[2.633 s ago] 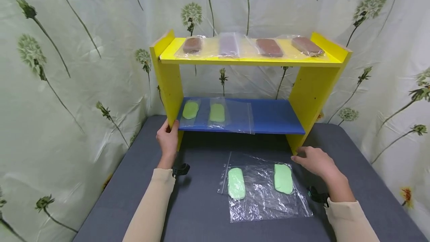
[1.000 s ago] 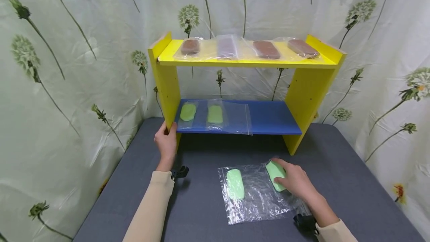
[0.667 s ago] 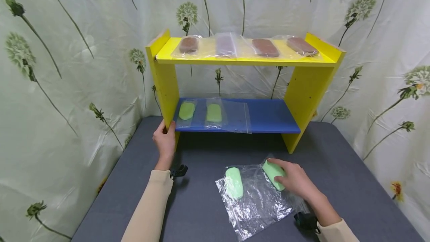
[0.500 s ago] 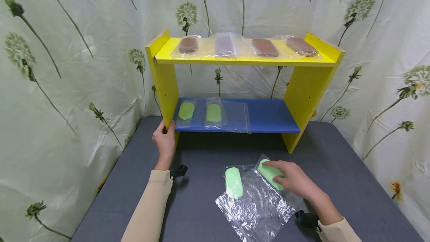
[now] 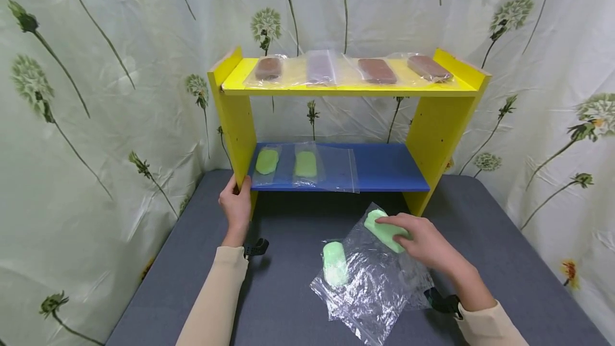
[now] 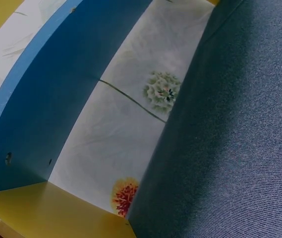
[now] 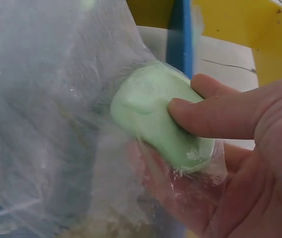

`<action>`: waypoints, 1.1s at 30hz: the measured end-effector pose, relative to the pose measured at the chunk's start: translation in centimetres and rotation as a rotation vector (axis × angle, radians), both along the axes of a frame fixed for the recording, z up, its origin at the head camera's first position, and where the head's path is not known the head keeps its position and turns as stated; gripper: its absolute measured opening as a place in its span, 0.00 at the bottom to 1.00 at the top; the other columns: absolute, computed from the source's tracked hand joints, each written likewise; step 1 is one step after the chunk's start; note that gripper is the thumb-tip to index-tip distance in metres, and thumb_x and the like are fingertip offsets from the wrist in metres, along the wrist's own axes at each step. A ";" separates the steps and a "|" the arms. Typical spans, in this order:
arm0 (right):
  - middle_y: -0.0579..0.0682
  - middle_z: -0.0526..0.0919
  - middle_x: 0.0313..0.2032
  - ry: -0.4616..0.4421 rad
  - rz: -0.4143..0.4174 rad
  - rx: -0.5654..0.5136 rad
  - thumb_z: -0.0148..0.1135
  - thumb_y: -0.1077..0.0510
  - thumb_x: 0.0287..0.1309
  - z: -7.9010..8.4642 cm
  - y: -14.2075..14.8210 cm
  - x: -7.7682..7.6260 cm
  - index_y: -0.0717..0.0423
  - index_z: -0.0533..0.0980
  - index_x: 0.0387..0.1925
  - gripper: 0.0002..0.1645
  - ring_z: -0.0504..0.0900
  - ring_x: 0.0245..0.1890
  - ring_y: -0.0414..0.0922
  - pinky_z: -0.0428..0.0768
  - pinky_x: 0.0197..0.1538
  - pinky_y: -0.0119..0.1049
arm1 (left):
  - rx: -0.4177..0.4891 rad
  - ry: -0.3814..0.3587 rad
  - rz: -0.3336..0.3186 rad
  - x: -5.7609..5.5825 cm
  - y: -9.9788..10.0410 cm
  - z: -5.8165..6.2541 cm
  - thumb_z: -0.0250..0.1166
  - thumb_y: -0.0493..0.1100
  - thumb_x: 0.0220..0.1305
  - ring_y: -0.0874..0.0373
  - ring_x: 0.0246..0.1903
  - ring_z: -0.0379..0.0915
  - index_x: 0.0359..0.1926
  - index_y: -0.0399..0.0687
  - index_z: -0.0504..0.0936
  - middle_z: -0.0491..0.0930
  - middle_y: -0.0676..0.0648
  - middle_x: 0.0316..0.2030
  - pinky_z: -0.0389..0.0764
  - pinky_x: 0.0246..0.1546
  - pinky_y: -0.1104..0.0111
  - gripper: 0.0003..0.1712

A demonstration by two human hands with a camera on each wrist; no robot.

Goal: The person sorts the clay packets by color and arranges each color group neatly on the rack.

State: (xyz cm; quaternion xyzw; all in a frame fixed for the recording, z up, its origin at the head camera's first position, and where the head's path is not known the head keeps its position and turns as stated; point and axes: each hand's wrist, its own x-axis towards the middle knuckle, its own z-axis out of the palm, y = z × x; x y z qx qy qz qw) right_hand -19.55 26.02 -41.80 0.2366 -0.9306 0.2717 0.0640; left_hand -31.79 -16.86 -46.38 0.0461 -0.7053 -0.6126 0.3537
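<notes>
In the head view my right hand (image 5: 427,242) pinches a pale green soap-like bar (image 5: 381,229) inside a clear zip bag (image 5: 377,290). The right wrist view has the thumb on one face of this green bar (image 7: 145,106), with fingers behind it through the plastic. The bag's lower part trails over a second green bar (image 5: 334,265) in another zip bag on the table. My left hand (image 5: 236,204) grips the front edge of the left yellow side panel (image 5: 235,135) of a small shelf. The left wrist view shows the shelf's underside, not the fingers.
Two bagged green bars (image 5: 305,164) lie on the left part of the blue shelf board (image 5: 384,167). Several bagged brown and purplish bars (image 5: 377,71) line the yellow top board (image 5: 346,91). A dark grey table (image 5: 288,292) meets a flower-print curtain (image 5: 144,68) behind.
My right hand has come from the shelf's right leg to the right-hand green bar, taken hold of it, turned its bag and raised it toward the shelf. The left hand has kept its grip.
</notes>
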 end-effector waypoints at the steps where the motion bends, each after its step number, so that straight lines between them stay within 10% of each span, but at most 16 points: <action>1: 0.44 0.83 0.53 0.014 0.008 -0.012 0.69 0.72 0.55 0.3 0.0 -0.1 0.40 0.79 0.61 0.36 0.80 0.47 0.44 0.81 0.44 0.43 | 0.000 0.001 0.001 0.0 0.0 0.0 0.66 0.53 0.69 0.55 0.34 0.72 0.51 0.51 0.86 0.82 0.45 0.38 0.73 0.34 0.68 0.16; 24: 0.38 0.82 0.51 0.253 -0.125 -0.239 0.69 0.68 0.61 4.5 0.5 -4.8 0.36 0.80 0.60 0.31 0.67 0.21 0.41 0.68 0.25 0.35 | -0.002 -0.006 -0.013 -0.1 -0.1 -0.2 0.66 0.55 0.69 0.56 0.38 0.74 0.54 0.53 0.85 0.82 0.47 0.42 0.77 0.40 0.66 0.18; 33: 0.38 0.80 0.58 0.165 -0.113 -0.332 0.67 0.63 0.65 5.4 0.9 -6.1 0.33 0.79 0.61 0.28 0.73 0.32 0.41 0.71 0.32 0.35 | 0.005 0.005 -0.009 -0.1 -0.2 -0.1 0.67 0.55 0.68 0.54 0.33 0.72 0.52 0.54 0.86 0.83 0.46 0.38 0.72 0.34 0.67 0.17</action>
